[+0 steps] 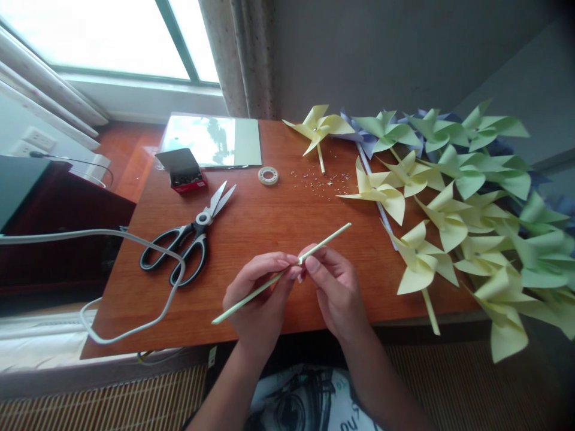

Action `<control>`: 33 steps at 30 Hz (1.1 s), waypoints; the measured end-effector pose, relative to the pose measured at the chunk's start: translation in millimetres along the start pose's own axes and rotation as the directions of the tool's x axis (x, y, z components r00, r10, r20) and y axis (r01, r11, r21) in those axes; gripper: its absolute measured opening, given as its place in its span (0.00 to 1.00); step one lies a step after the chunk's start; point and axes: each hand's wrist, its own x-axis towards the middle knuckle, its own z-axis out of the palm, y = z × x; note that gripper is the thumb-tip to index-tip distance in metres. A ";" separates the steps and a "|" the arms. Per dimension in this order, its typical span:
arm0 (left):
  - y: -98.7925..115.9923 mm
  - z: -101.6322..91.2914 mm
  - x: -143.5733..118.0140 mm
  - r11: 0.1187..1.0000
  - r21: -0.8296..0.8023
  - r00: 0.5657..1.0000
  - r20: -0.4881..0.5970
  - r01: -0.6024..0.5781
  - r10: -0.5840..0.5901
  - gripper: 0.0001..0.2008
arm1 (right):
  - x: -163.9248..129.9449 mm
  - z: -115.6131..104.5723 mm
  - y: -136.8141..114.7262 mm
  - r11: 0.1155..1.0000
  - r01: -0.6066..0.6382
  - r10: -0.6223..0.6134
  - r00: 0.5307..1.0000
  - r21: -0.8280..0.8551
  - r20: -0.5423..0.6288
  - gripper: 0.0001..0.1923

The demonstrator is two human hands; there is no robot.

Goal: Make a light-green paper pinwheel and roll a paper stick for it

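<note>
A thin pale-green rolled paper stick (249, 300) runs slantwise between my hands above the front of the table. My left hand (263, 287) pinches it near the middle, and its lower end sticks out past that hand. Close beside, my right hand (332, 281) grips it with the thumb on top, the upper end pointing away to the right. A small light flap or bit shows on the stick between the fingertips; I cannot make out what it is. Black-handled scissors (196, 227) lie partly open left of my hands.
Paper pinwheels, yellow (422, 257), green (476, 170) and purple, crowd the table's right side. A tape roll (268, 175), an open small box (185, 179), a glossy pack of sheets (211, 140) and paper scraps (326, 182) lie farther back. A white cable (177, 287) crosses the left edge.
</note>
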 end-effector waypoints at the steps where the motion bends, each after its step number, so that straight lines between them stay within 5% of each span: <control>1: 0.5 -2.3 0.3 0.999 0.027 0.999 0.011 -0.034 0.033 0.10 | -0.3 -0.2 -3.0 1.000 -0.012 0.012 1.000 0.009 0.019 0.08; 8: 2.7 -8.6 1.7 0.986 0.084 0.987 0.082 -0.146 0.139 0.14 | -0.1 1.8 -13.9 0.997 -0.048 0.050 0.999 -0.062 0.022 0.08; 12: 4.1 -6.6 3.5 0.995 0.027 0.994 0.058 -0.096 0.094 0.14 | 0.5 2.7 -12.0 0.996 -0.022 0.024 1.000 -0.087 0.018 0.07; 16: 3.5 -15.6 3.5 0.997 -0.061 0.978 0.208 0.042 -0.028 0.17 | 3.3 0.0 -13.7 0.996 0.031 -0.034 0.999 -0.084 -0.027 0.06; 18: 1.9 -27.5 4.1 0.979 -0.127 0.943 0.311 0.163 -0.116 0.20 | 5.5 -4.9 -17.3 0.991 0.066 -0.071 0.996 -0.114 -0.045 0.06; 21: 1.9 -48.5 8.8 0.887 -0.181 0.809 0.516 0.425 -0.282 0.27 | 8.0 -14.9 -24.8 0.970 0.089 -0.099 0.994 -0.224 -0.036 0.06; 23: 5.7 -57.5 14.5 0.831 -0.159 0.742 0.559 0.533 -0.369 0.31 | 8.5 -20.2 -29.9 0.941 0.093 -0.101 0.995 -0.327 -0.008 0.05; 28: 21.2 -46.2 26.8 0.827 0.184 0.585 0.626 0.532 -0.515 0.15 | 7.8 -18.6 -39.9 0.783 0.193 -0.124 0.980 -0.591 0.156 0.05; 33: 22.4 -23.8 25.7 0.848 0.207 0.625 0.596 0.487 -0.504 0.14 | 9.3 -12.5 -47.6 0.638 0.321 -0.157 0.944 -0.700 0.291 0.06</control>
